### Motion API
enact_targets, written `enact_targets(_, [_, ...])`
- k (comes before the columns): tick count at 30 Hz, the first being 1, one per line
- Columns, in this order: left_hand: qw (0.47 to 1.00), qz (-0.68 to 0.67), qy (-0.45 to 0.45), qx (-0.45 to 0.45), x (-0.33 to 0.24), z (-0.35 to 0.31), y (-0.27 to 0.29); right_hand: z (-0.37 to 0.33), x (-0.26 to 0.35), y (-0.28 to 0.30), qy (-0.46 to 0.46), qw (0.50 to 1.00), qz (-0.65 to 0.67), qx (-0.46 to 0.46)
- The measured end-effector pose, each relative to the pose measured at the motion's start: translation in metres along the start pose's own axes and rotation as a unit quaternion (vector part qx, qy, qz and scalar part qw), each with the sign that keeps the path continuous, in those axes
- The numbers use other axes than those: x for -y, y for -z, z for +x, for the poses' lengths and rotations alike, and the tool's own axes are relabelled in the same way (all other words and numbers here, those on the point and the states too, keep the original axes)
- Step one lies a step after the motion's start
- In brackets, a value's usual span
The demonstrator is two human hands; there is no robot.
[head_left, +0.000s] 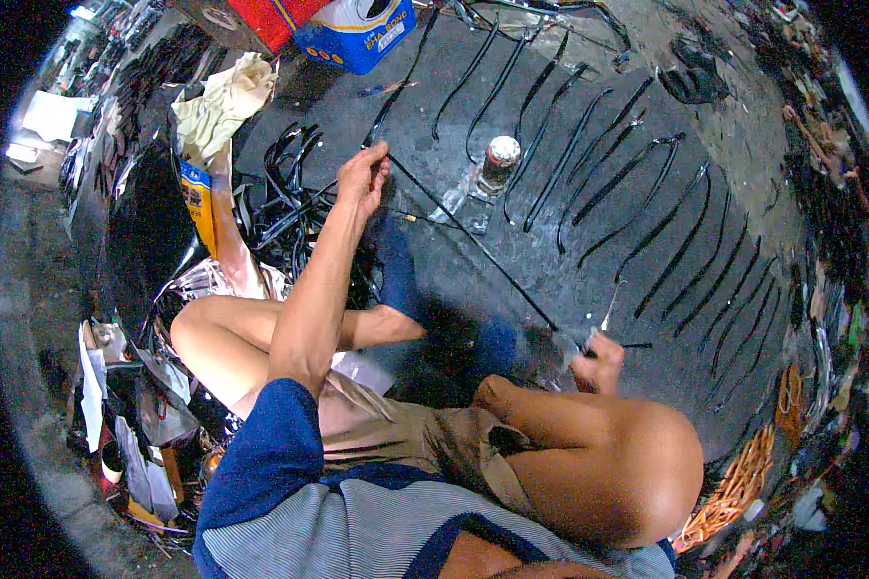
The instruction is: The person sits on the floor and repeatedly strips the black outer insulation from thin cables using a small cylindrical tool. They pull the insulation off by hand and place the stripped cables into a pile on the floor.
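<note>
A long, thin black strip [473,234] is stretched slantwise across the space in front of my knees. My left hand [362,180] pinches its far left end between the fingertips. At the near right, my right hand [601,365] is closed around the strip, slightly smeared by motion. Something greyish shows at its fingers, and a thin pale pointed piece [609,307] sticks up beside them; I cannot make out what these are. A short tail of strip [637,345] reaches past my right hand.
Several black strips [548,174] lie in a row on the dark floor sheet. A white-topped cylinder [500,162] stands among them. Left lies a tangled black strip pile [290,188], with crumpled paper [224,106] behind. A blue-and-white box [357,39] is at the back; orange strips [734,487] lie right.
</note>
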State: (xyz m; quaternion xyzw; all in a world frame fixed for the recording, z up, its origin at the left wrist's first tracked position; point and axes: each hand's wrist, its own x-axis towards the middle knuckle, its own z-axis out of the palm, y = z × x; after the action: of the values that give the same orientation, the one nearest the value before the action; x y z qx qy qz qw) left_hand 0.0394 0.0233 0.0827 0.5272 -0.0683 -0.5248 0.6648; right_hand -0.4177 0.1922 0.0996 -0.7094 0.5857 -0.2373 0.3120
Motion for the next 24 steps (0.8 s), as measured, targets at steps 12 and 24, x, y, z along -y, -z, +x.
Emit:
enact_targets(12, [0.564, 0.699, -0.439, -0.004, 0.07, 0.076, -0.02, -0.058, -0.054, -0.031, -0.286, 0.941, 0.147, 0.107])
enact_targets(24, [0.501, 0.71, -0.45, 0.207, 0.051, 0.03, -0.059, 0.075, 0.027, -0.035, 0.062, 0.998, 0.002, 0.009])
